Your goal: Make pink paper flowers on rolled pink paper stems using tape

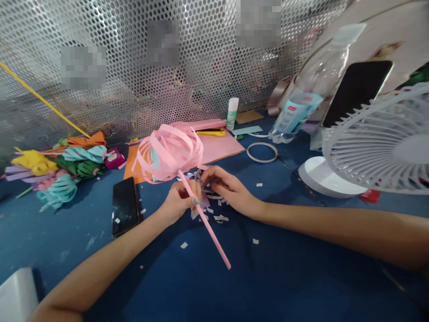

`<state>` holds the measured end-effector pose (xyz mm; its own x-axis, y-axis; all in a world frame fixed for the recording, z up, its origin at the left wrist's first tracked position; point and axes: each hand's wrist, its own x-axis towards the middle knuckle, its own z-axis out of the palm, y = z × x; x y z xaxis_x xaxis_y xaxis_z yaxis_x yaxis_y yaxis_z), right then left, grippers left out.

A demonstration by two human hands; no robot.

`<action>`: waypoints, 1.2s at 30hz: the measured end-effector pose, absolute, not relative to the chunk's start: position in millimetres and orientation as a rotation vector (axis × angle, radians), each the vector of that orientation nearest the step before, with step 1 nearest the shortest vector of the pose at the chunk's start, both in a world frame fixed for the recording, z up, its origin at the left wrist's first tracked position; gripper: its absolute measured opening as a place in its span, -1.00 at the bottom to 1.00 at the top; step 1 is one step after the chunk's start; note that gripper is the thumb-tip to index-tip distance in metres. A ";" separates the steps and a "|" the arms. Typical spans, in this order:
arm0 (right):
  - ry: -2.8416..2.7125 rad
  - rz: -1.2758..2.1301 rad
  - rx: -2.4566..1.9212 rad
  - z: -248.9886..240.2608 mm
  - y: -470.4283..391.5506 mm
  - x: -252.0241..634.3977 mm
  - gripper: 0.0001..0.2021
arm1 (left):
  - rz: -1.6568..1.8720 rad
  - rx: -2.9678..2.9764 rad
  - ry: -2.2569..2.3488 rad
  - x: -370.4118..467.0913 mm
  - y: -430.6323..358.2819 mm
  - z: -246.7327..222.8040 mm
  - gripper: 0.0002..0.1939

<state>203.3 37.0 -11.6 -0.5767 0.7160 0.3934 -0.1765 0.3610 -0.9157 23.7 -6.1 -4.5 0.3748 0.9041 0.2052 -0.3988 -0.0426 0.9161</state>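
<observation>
A pink paper-strip ball (pixel 167 150) on a pink stick (pixel 212 235) is held up at the centre, its stick slanting down to the right. My left hand (pixel 182 199) is closed round the stick just below the ball. Close beside it, my right hand (pixel 231 190) has its fingers bent together near the ball's base, at the end of a thin pink strip. A dark ring-like shape, perhaps a scissor handle, shows between the hands; what my right fingers hold is too small to make out. White paper scraps (pixel 221 218) lie beneath.
Coloured paper flowers (pixel 63 165) lie left, near a black phone (pixel 125 208). Behind are pink paper (pixel 217 145), a yellow cutter (pixel 212 132), a glue stick (pixel 232 114) and a tape ring (pixel 262 152). A bottle (pixel 298 107) and white fan (pixel 382 143) stand right.
</observation>
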 end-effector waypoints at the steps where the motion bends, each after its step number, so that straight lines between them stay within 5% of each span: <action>1: -1.781 1.333 -0.482 -11.3 37.0 203.3 -0.78 | 1.146 1.179 0.551 23.8 -6.2 -4.4 -0.55; 25: -1.826 1.262 -0.497 -13.3 35.9 202.7 -0.76 | 1.070 1.044 0.551 18.2 -5.9 2.6 -0.55; 36: -2.575 0.326 -0.713 -8.2 58.0 208.9 -0.89 | 1.538 1.020 1.102 -1.9 13.0 16.0 -0.52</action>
